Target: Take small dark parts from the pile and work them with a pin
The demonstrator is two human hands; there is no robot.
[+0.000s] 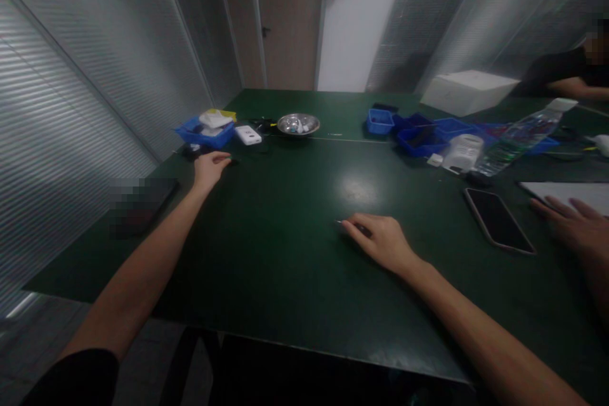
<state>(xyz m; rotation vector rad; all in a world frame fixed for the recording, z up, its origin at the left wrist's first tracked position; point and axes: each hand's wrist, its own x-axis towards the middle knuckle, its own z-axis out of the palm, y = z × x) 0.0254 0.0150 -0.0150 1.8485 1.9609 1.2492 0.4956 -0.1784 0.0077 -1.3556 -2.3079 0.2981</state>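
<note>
My left hand (209,170) is stretched out over the far left of the green table (266,247). Its fingers are pinched together near a small dark item, but what sits between them is too small to name. A blue basket (205,133) with white tissue in it stands just beyond that hand. My right hand (378,238) rests on the table right of the middle, closed around a slim dark tool with a shiny tip (339,222) that points left. Most of the tool is hidden by the fingers.
Behind lie a white device (248,135) and a metal bowl (298,125) with small items inside. At right are blue bins (419,139), a plastic bottle (523,139), a phone (498,220), a white box (469,92) and another person's hand (575,222) by white paper.
</note>
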